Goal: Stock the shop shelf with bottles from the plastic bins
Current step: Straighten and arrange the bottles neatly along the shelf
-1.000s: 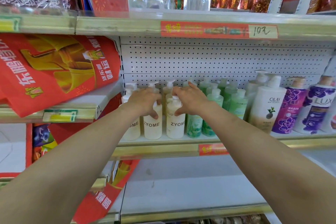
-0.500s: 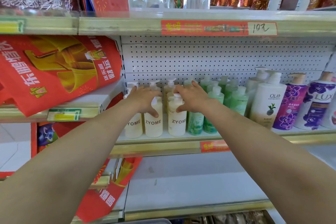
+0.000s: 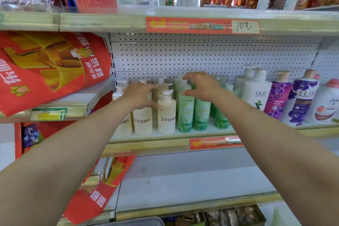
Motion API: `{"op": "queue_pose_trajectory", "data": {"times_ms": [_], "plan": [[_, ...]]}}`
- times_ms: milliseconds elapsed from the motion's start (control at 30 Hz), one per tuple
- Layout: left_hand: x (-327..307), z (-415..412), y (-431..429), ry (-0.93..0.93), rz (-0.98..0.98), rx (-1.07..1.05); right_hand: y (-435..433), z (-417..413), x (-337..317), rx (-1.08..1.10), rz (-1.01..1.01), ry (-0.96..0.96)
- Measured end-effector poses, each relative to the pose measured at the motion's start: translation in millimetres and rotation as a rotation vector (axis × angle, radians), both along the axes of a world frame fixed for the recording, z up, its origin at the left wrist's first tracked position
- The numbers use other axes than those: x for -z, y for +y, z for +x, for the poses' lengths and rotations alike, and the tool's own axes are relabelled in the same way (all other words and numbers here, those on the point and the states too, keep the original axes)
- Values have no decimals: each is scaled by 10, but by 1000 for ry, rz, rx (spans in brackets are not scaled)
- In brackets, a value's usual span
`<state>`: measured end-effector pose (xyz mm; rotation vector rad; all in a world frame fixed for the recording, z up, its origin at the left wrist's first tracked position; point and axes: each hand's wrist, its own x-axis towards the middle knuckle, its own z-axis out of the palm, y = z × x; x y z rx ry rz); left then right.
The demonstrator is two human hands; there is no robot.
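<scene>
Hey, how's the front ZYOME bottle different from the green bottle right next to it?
The ZYOME bottle is cream; the green bottle is pale green. The ZYOME bottle carries only plain lettering, while the green bottle has a leafy print near its base. The green bottle stands taller than the ZYOME bottle. Both are upright pump bottles, side by side at the front of the same shelf.

Cream pump bottles (image 3: pixel 167 115) marked ZYOME stand upright in rows at the left end of the middle shelf (image 3: pixel 146 146), white pumps up, labels forward. Green pump bottles (image 3: pixel 185 113) stand upright just beside them on their right, front bottles touching, also in rows running toward the shelf's back.
</scene>
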<state>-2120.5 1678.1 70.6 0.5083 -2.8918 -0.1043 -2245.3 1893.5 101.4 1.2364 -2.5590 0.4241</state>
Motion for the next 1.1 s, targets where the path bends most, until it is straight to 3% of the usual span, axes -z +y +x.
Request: {"op": "queue_pose_trajectory", "data": {"times_ms": [233, 500, 1100], "plan": [[-12, 112, -52, -60, -23, -122, -262, 17, 53, -166, 88, -14], [35, 182, 58, -128, -115, -128, -628, 49, 251, -249, 346, 172], [144, 52, -53, -74, -115, -126, -700, 71, 240, -207, 380, 151]]}}
